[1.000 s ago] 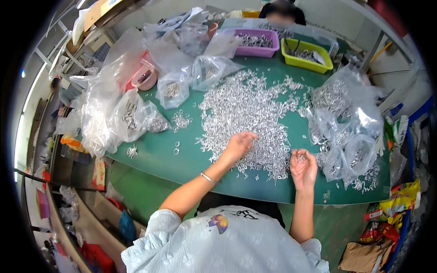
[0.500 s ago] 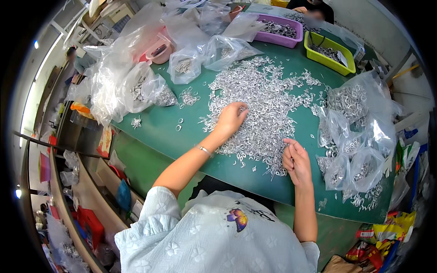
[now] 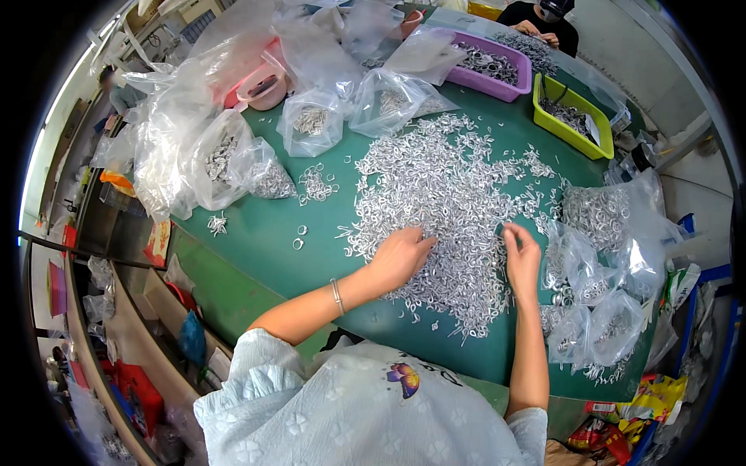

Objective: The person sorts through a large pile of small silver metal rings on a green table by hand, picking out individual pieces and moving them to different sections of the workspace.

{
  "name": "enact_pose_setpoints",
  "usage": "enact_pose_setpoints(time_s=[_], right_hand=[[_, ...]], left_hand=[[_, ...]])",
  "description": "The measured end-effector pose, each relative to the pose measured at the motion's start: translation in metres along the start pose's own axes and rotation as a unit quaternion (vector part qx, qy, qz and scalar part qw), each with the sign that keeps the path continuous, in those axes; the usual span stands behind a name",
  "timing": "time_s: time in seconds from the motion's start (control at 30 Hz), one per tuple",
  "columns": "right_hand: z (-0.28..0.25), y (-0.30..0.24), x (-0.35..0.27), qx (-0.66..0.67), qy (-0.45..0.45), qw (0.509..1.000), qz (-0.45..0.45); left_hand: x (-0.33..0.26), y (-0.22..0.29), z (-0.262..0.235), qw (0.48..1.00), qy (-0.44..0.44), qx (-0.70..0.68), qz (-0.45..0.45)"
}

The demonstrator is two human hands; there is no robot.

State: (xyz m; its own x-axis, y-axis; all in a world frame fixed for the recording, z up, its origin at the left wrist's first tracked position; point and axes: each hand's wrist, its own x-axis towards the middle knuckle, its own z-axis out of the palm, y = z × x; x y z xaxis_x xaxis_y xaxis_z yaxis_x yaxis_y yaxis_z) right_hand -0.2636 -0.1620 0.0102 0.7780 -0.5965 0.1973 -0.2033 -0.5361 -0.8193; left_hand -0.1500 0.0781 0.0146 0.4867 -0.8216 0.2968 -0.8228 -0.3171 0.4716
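Observation:
A broad pile of small silver metal pieces (image 3: 423, 186), many with a loop at one end, is spread over the green table (image 3: 272, 268). My left hand (image 3: 402, 255), with a bracelet at the wrist, rests on the pile's near left part. Its fingers are curled with the tips together among the pieces; whatever lies between them is too small to make out. At the pile's right edge my right hand (image 3: 523, 260) is raised, thumb and forefinger pinched together. Anything in that pinch cannot be made out either.
Clear bags of metal parts stand at the left (image 3: 225, 159) and right (image 3: 602, 213). Far back are a purple basin (image 3: 505, 89) and a lime-green basin (image 3: 571, 136). Two loose rings (image 3: 299, 237) lie left of the pile. Across the table, another person's hands (image 3: 536, 33) handle parts.
My view has shifted slightly. My left hand has moved nearer to me over the pile. My right hand has gone farther forward, and its pointing forefinger has closed to the thumb.

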Motion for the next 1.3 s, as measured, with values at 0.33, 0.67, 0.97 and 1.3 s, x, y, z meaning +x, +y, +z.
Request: enact_pose_setpoints(time_s=[0.33, 0.67, 0.97, 1.3], right_hand=[[0.034, -0.024, 0.020, -0.229, -0.058, 0.968, -0.086], [0.022, -0.076, -0.042, -0.080, -0.218, 0.972, -0.048], [0.070, -0.086, 0.024, -0.135, -0.089, 0.974, -0.160], [0.045, -0.070, 0.001, -0.105, -0.080, 0.986, -0.097]], left_hand=[[0.048, -0.044, -0.001, 0.997, 0.043, -0.003, -0.059], [-0.005, -0.014, -0.009, 0.999, 0.030, -0.018, -0.013], [0.033, -0.051, -0.017, 0.988, 0.094, -0.066, -0.100], [0.021, -0.049, -0.019, 0.994, 0.042, -0.085, -0.060]])
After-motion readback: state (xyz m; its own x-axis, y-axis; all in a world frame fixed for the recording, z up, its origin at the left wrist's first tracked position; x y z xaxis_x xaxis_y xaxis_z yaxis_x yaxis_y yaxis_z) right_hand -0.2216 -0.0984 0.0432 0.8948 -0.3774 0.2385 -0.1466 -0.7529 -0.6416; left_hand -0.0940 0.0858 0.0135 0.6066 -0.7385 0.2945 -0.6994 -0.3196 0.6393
